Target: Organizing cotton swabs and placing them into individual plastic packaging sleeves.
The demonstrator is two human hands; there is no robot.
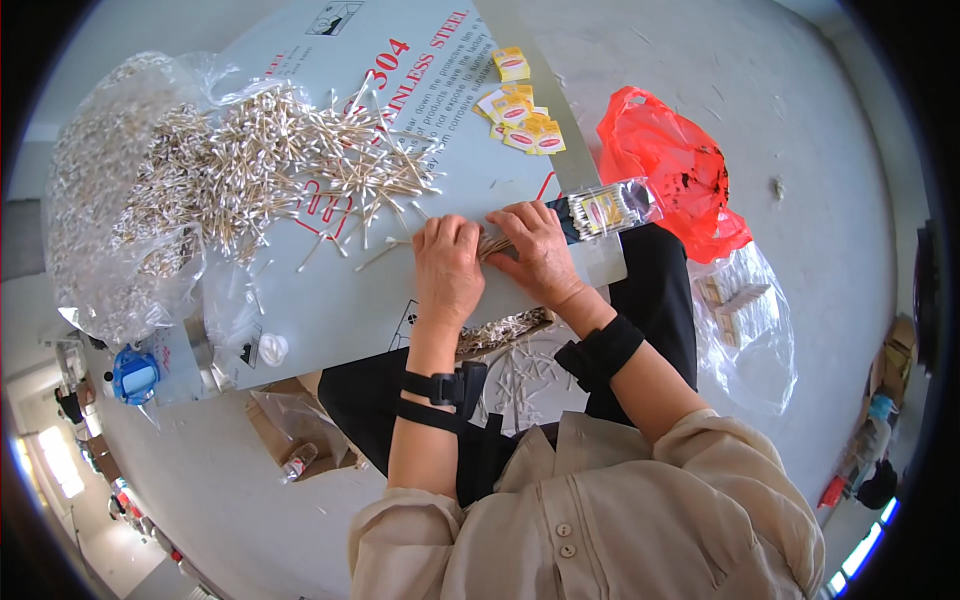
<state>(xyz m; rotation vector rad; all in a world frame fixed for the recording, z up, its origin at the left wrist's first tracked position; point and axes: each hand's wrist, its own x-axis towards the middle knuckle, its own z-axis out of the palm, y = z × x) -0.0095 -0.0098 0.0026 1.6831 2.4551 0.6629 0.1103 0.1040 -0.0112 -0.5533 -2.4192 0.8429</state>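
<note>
A heap of loose cotton swabs (255, 150) with wooden sticks spreads over the left of the table, spilling from a large clear plastic bag (85, 210). At the table's near edge, my left hand (447, 268) is closed on one end of a small bundle of cotton swabs (492, 243). My right hand (540, 252) closes round the other end, and its fingers hide much of the bundle. Just beyond my right hand lies a clear packet of cotton swabs (603, 210) with a yellow label. Several yellow-and-white cards (530, 125) lie toward the far right edge.
A red plastic bag (665, 165) stands right of the table, with a clear bag of packed swabs (735, 300) below it. Under the table edge, a box (505, 333) holds swabs, and more lie scattered on the floor. A blue-topped container (134, 375) stands at the left corner.
</note>
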